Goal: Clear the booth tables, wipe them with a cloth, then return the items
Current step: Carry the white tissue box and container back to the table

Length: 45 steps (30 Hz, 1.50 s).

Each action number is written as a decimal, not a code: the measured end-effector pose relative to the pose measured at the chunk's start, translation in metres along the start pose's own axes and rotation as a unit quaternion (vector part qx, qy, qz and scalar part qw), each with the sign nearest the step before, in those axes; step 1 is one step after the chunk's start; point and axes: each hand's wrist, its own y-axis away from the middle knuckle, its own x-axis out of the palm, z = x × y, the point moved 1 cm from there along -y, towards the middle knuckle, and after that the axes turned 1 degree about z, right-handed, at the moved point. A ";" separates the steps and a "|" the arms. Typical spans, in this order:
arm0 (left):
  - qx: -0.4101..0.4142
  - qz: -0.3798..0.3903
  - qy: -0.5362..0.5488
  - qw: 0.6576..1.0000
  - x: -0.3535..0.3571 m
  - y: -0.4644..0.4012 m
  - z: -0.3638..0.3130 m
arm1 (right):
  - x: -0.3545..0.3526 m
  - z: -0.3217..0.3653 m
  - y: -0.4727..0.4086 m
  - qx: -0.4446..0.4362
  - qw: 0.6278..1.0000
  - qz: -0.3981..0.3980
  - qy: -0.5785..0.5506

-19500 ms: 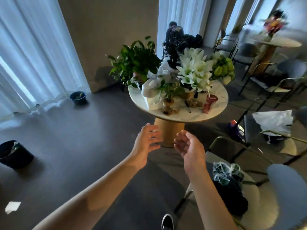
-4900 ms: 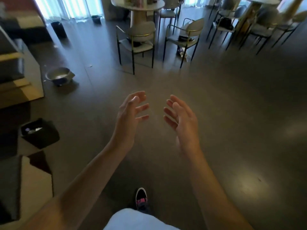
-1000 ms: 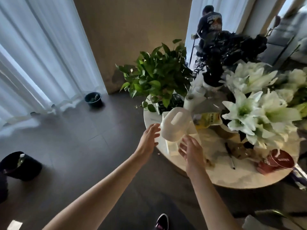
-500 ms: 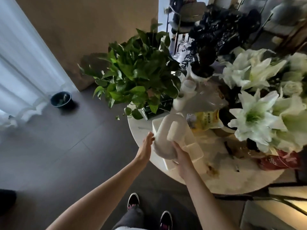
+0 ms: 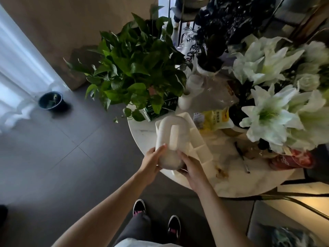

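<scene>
Jug [image 5: 171, 139], a white one with a handle, sits at the near edge of the round table [image 5: 249, 182], held between the left hand [image 5: 151, 162] and right hand [image 5: 190, 164], whose fingers curl round its base from either side. It stands in a white tray [image 5: 197, 145]. Beyond lie a pen [image 5: 241, 156], a yellow packet [image 5: 213, 120], a leafy plant [image 5: 135, 68] and white lilies [image 5: 270, 111], so clearing seems barely begun, with wiping and returning all left.

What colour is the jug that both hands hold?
White, handle included; the head view shows the jug best.
</scene>
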 end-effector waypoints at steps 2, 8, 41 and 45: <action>0.001 -0.007 0.034 0.999 -0.003 0.002 0.006 | -0.007 -0.003 0.007 -0.006 0.999 -0.017 0.032; 0.052 -0.054 0.135 0.988 -0.027 0.011 0.029 | -0.057 -0.029 0.013 -0.013 0.969 -0.247 0.009; 0.105 -0.083 0.149 0.980 -0.075 0.058 0.053 | -0.053 -0.069 -0.026 0.027 0.981 -0.181 -0.062; 0.104 -0.088 0.158 0.978 -0.078 0.060 0.054 | -0.040 -0.057 -0.025 0.000 0.982 -0.164 -0.094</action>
